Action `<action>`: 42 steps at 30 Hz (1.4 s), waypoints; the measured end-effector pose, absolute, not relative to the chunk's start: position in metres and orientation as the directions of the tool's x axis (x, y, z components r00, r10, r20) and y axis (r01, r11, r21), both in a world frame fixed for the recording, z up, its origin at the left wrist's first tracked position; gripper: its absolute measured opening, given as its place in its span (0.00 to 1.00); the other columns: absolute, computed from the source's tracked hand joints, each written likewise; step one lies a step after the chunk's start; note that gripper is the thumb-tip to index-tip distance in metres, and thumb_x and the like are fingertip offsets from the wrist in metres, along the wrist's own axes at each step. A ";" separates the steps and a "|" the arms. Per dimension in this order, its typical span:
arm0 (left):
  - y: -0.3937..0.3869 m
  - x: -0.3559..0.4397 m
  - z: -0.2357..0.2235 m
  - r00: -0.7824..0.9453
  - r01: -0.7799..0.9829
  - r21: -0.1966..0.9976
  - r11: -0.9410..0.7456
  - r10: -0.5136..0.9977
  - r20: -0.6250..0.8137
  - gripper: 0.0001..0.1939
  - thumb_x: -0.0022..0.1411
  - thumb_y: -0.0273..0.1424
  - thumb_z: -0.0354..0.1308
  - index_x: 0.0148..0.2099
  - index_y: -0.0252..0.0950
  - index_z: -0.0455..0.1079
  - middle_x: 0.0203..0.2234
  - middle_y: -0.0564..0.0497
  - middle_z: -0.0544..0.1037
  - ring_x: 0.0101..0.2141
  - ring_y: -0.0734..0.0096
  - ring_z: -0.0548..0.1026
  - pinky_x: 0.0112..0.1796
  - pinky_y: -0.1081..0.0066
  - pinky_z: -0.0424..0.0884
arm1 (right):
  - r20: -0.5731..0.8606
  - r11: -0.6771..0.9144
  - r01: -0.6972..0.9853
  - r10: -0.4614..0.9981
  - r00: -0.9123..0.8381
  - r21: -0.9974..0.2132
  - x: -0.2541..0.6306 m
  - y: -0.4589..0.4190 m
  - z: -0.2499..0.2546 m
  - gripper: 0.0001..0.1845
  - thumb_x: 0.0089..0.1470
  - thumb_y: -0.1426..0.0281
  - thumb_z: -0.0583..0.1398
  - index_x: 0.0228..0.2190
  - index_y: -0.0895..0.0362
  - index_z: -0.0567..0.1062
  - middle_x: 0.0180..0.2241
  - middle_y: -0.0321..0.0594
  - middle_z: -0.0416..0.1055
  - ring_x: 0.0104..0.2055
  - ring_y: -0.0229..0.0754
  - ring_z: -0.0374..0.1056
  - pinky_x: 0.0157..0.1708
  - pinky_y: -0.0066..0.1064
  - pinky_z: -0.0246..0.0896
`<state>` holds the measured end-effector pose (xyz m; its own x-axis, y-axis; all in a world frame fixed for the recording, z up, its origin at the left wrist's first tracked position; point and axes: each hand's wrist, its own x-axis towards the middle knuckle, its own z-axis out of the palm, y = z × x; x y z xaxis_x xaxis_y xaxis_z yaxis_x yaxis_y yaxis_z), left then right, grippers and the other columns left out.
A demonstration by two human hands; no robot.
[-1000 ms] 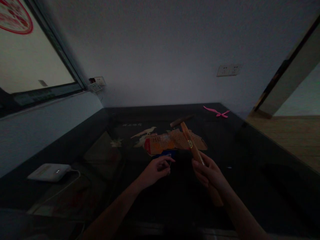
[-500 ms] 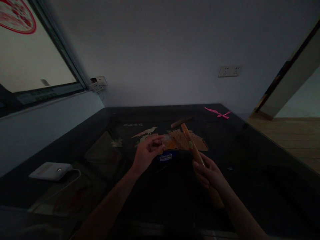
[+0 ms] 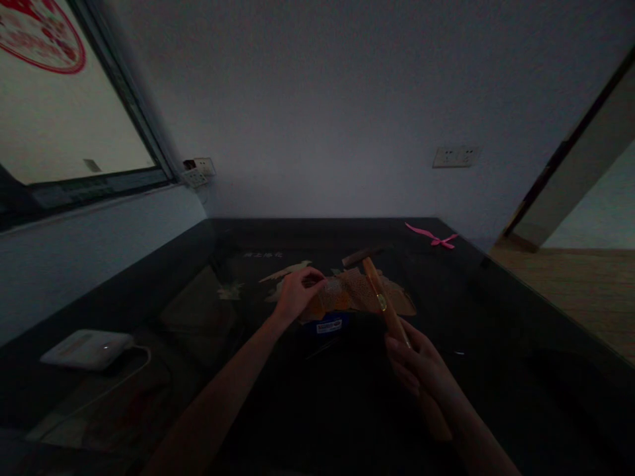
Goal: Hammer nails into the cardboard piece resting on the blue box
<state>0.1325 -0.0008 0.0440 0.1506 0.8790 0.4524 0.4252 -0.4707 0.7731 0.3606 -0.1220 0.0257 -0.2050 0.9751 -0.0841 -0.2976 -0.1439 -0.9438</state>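
My right hand [image 3: 419, 357] is wrapped around the wooden handle of a hammer [image 3: 381, 291]. The hammer's dark metal head points up and away, over the far side of a brown and orange patterned piece [image 3: 360, 291]. At the left part of that piece, my left hand [image 3: 294, 294] has its thumb and forefinger brought together in a pinch. Whatever sits between those fingertips is too small and dark to make out. Below the piece, toward me, is a blue item with a white label [image 3: 329, 326].
The dark glossy table [image 3: 317, 410] carries a white device [image 3: 89, 349] with a cable at the left. A pink ribbon [image 3: 436, 239] lies near the far right corner. Wall sockets [image 3: 455, 157] are above the table, and a window [image 3: 59, 119] is at the left.
The camera view has shifted slightly, so the table sits lower. My left fingers have drawn closer together, showing more of the patterned piece's left part. My right hand keeps hold of the hammer.
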 end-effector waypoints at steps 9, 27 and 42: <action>0.004 0.130 0.033 0.176 0.426 0.783 -0.453 0.891 0.419 0.05 0.54 0.30 0.58 0.33 0.33 0.70 0.29 0.50 0.76 0.30 0.71 0.74 0.36 0.70 0.71 | -0.120 -0.167 -0.210 0.968 -0.222 -0.963 0.357 -0.123 0.025 0.35 0.48 0.61 0.62 0.54 0.57 0.58 0.15 0.23 0.56 0.08 0.25 0.46 0.06 0.17 0.44; -0.002 0.129 0.037 0.216 0.496 0.728 -0.473 0.880 0.424 0.04 0.54 0.28 0.57 0.34 0.34 0.70 0.29 0.51 0.76 0.31 0.70 0.74 0.36 0.70 0.68 | -0.106 -0.050 0.266 0.974 -0.200 -0.963 0.361 -0.130 0.101 0.30 0.48 0.61 0.61 0.52 0.55 0.64 0.15 0.26 0.58 0.12 0.29 0.52 0.08 0.19 0.47; 0.001 0.129 0.031 0.215 0.519 0.722 -0.458 0.887 0.409 0.06 0.54 0.29 0.57 0.35 0.34 0.72 0.30 0.49 0.77 0.32 0.69 0.74 0.36 0.70 0.68 | -0.153 -0.073 0.334 0.964 -0.220 -0.940 0.352 -0.133 0.112 0.28 0.45 0.66 0.62 0.50 0.55 0.68 0.14 0.27 0.60 0.11 0.30 0.53 0.08 0.20 0.48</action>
<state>0.1289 0.0006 0.0314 0.2145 0.8871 0.4087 0.5190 -0.4580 0.7217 0.3522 -0.1325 0.1116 -0.2199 0.9635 -0.1526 0.3342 -0.0726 -0.9397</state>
